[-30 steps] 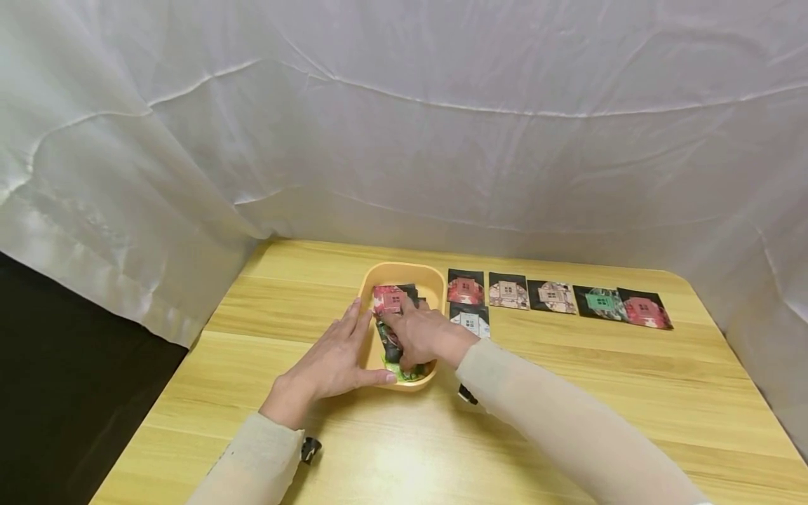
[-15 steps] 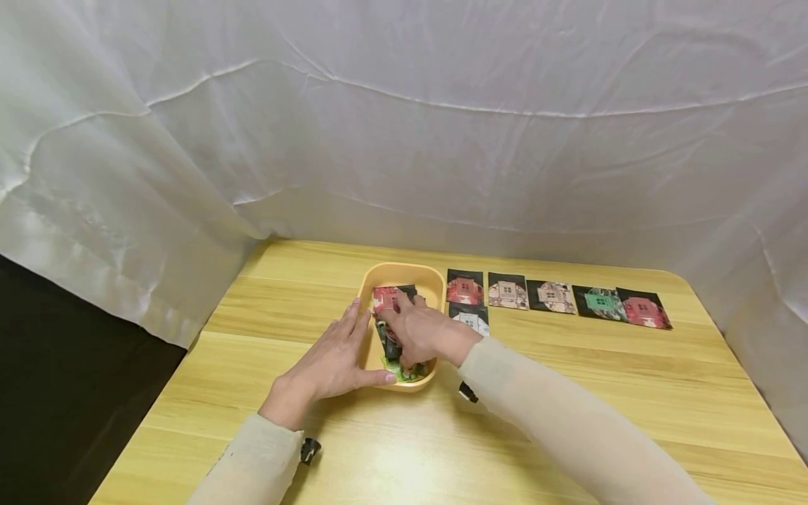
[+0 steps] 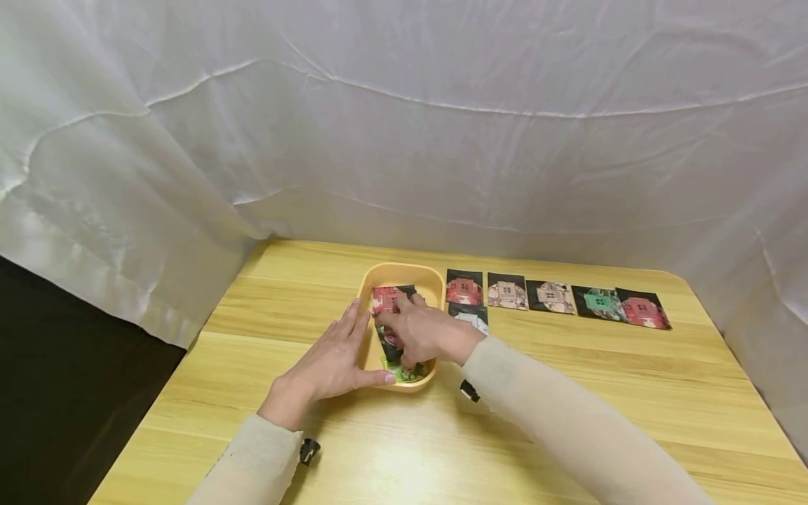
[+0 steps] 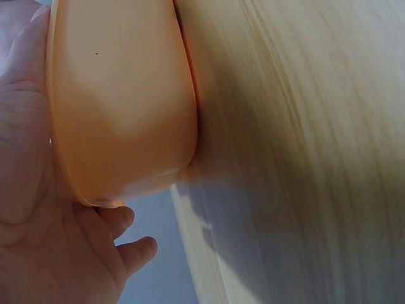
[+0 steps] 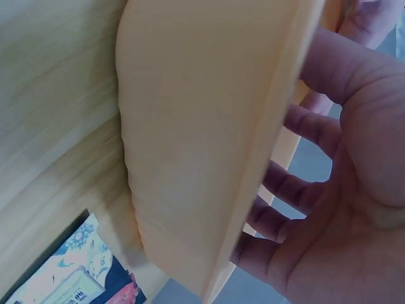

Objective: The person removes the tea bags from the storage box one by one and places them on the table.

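Observation:
A yellow-orange plastic tray [image 3: 369, 284] with rounded corners holds several flat, printed packets. A red-and-black packet [image 3: 384, 298] lies toward its far end, a dark packet [image 3: 389, 345] in the middle and a green packet [image 3: 394, 370] at the near end. My left hand [image 3: 328, 358] rests along the tray's left side, fingers straight at the rim and thumb across the near corner. My right hand [image 3: 421, 328] reaches over the right rim, fingers and thumb spread among the packets. The right wrist view shows its fingers [image 5: 294, 183] over the rim, their tips hidden; I cannot tell whether they pinch a packet.
A row of similar packets lies right of the tray on the wooden table [image 3: 568, 393], from a red packet [image 3: 464, 287] to another red one [image 3: 644, 310]. A white-printed packet [image 3: 468, 319] lies partly behind the right wrist. A pale curtain [image 3: 404, 161] hangs behind.
My right hand shifts slightly within the tray, its fingers now over part of the red packet. The left hand and the tray stay in place.

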A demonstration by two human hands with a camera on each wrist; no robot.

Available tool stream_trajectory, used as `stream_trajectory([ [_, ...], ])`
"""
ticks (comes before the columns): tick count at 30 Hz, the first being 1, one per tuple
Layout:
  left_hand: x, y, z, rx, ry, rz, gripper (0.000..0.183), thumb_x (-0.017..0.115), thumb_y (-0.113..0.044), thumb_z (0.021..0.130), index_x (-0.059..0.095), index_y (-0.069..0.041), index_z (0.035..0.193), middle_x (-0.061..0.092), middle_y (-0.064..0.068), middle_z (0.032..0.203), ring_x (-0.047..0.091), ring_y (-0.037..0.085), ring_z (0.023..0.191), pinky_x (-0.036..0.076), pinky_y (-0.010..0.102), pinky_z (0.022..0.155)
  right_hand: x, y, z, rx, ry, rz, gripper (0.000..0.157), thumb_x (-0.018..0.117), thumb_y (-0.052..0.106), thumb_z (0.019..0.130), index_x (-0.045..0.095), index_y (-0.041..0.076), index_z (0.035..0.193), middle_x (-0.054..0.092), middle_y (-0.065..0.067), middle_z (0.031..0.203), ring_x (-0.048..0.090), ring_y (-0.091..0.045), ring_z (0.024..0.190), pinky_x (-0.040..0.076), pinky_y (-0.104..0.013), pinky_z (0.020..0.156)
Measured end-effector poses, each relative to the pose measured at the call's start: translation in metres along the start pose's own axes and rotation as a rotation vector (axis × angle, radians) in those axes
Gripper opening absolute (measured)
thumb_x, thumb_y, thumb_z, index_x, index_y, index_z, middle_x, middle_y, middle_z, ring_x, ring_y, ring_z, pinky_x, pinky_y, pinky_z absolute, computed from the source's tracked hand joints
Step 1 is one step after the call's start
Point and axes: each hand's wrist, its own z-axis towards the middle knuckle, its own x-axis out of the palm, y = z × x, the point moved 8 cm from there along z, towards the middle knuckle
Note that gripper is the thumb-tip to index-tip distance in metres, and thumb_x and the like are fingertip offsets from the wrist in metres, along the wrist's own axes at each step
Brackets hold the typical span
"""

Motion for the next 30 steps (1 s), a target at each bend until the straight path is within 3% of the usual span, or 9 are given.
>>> stream_trajectory([
  [6,0.002,0.001,0.000,-0.003,0.004,-0.016,0.124,0.055,-0.085,0.071,0.001,-0.015,0.158,-0.011,0.009,0.165,0.007,0.026,0.152,0.017,0.049,0.122,0.002,0.003,0.001,-0.022,-0.008,-0.025,0.089,0.088,0.035,0.068,0.044,0.034,0.145,0.034,-0.013,0.148,0.043,-0.039,0.127,0.057,-0.042,0.082],
  [11,0.003,0.001,0.001,-0.001,0.010,-0.026,0.122,0.055,-0.084,0.072,-0.002,-0.018,0.157,-0.012,0.009,0.165,0.008,0.028,0.152,0.017,0.049,0.122,0.004,0.003,0.001,-0.013,-0.016,-0.033,0.086,0.088,0.035,0.068,0.046,0.033,0.143,0.036,-0.011,0.147,0.043,-0.040,0.128,0.056,-0.045,0.087],
  [15,0.003,0.002,0.000,-0.002,0.008,-0.025,0.122,0.055,-0.085,0.072,-0.003,-0.019,0.157,-0.012,0.008,0.165,0.007,0.027,0.152,0.017,0.049,0.122,-0.006,0.003,-0.004,-0.024,-0.047,-0.016,0.085,0.087,0.032,0.070,0.045,0.033,0.143,0.036,-0.010,0.149,0.041,-0.037,0.130,0.057,-0.044,0.084],
  [24,0.001,0.002,0.001,-0.006,-0.010,-0.019,0.124,0.056,-0.085,0.070,0.002,-0.017,0.158,-0.011,0.008,0.165,0.006,0.025,0.152,0.017,0.048,0.123,-0.051,-0.008,-0.035,-0.056,-0.144,-0.004,0.082,0.085,0.024,0.071,0.046,0.034,0.143,0.039,-0.010,0.149,0.038,-0.033,0.133,0.054,-0.052,0.086],
  [30,0.001,0.002,0.001,-0.018,-0.012,-0.021,0.124,0.057,-0.086,0.069,0.002,-0.019,0.158,-0.010,0.007,0.165,0.008,0.026,0.152,0.017,0.047,0.122,-0.053,-0.030,-0.061,-0.068,-0.186,-0.105,0.073,0.084,0.036,0.074,0.050,0.033,0.138,0.043,-0.010,0.144,0.046,-0.030,0.117,0.052,-0.049,0.089],
])
